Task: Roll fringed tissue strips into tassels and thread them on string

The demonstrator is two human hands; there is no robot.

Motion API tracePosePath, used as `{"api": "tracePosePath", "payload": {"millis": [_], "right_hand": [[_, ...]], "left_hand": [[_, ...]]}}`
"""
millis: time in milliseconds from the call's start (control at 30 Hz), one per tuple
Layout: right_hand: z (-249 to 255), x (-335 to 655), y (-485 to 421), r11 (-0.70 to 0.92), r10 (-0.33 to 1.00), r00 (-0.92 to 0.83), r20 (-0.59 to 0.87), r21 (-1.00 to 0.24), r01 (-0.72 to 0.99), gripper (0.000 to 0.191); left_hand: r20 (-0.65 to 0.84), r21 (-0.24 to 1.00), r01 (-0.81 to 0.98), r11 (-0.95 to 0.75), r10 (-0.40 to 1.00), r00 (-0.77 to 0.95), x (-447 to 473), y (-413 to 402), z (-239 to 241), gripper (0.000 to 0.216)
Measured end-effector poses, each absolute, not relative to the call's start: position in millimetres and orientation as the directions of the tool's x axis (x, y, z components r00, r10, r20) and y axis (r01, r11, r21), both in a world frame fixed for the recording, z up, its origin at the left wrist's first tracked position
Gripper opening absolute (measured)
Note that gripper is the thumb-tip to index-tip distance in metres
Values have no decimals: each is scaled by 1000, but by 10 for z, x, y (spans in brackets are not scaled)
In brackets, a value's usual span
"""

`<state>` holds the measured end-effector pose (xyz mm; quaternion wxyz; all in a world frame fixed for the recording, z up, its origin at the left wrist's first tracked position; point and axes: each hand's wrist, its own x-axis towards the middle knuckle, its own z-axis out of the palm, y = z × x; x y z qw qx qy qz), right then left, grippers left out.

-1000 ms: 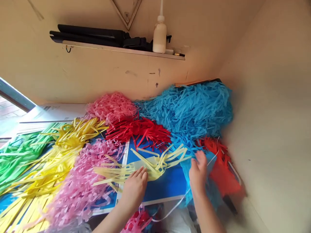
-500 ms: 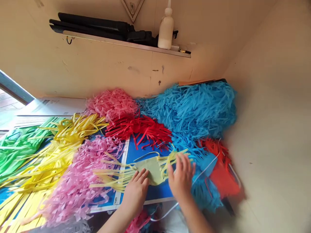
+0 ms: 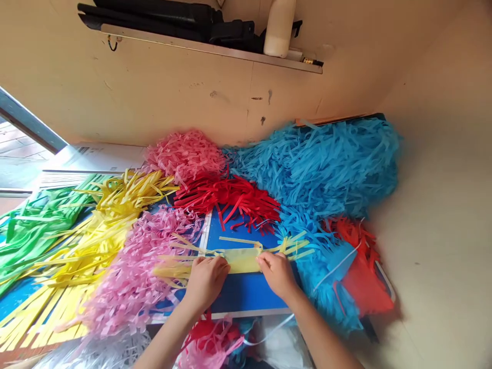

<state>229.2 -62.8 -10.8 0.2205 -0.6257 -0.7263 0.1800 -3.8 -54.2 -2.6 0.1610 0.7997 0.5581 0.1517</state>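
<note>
A pale yellow tissue paper piece (image 3: pixel 242 260) with fringed ends lies across the blue board (image 3: pixel 246 297) in front of me. My left hand (image 3: pixel 207 279) has its fingers closed on the paper's left side, where the fringe strips begin. On the right side, my right hand (image 3: pixel 277 271) pinches the near edge between thumb and fingers. The paper's middle is stretched between both hands and looks folded into a narrower band. Thin strips spread out beyond each hand, and one loose strip lies above the band.
Pink fringe (image 3: pixel 142 266), yellow fringe (image 3: pixel 103 241) and green fringe (image 3: pixel 42 220) lie to the left. Red fringe (image 3: pixel 238 200) is behind the paper, with a large blue fringe heap (image 3: pixel 330 164) at the back right. A wall shelf (image 3: pixel 207 48) holds a white bottle (image 3: pixel 280 28).
My right hand came off the right fringe and closed on the paper's near edge. My left hand went from lying flat to gripping. The paper became a narrower band; the view shifted slightly.
</note>
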Motion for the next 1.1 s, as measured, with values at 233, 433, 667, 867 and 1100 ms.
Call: {"api": "tracePosePath", "payload": {"millis": [233,433,667,867,1100], "right_hand": [[-199,2051,-514,53,986,1,169,-311,949,17],[-294,2069,-498,63,974,4,227,-286,956,16],[-316,2064,-477,69,969,0,246,-273,959,15],[-323,2054,-498,59,971,-3,240,-225,973,11],[-29,2078,-612,213,922,-145,360,-157,964,10]], "left_hand": [[5,273,938,-213,975,221,97,-369,-103,30],[-30,205,957,-205,976,216,117,-333,-136,32],[-17,184,954,-235,970,242,98,-333,-189,31],[65,153,963,-223,974,216,112,-386,-193,27],[167,33,680,-732,675,719,3,-353,-93,16]]}}
